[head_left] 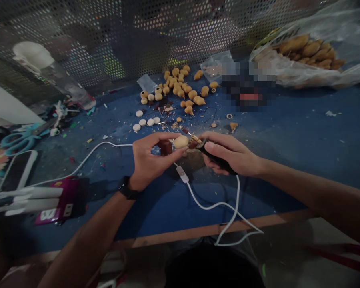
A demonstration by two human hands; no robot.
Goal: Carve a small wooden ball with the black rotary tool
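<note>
Between the thumb and fingers of my left hand [151,156] is a small pale gourd [181,141]. My right hand [228,154] is wrapped round a black rotary tool [218,158], its brass-coloured collet and dark sanding bit [186,131] pointing up and left, close to the gourd's right side. I cannot tell whether the bit touches the gourd. From the tool's rear end a white cord [237,200] runs down, and an inline switch [182,174] lies on the table below my hands.
Many small gourds [177,86] are heaped at the back, with several white discs [150,122] before them. A plastic bag of gourds [312,52] stands at the back right. On the left are blue scissors [19,138], a phone [18,172], a purple box [60,202] and a clear bottle [69,86].
</note>
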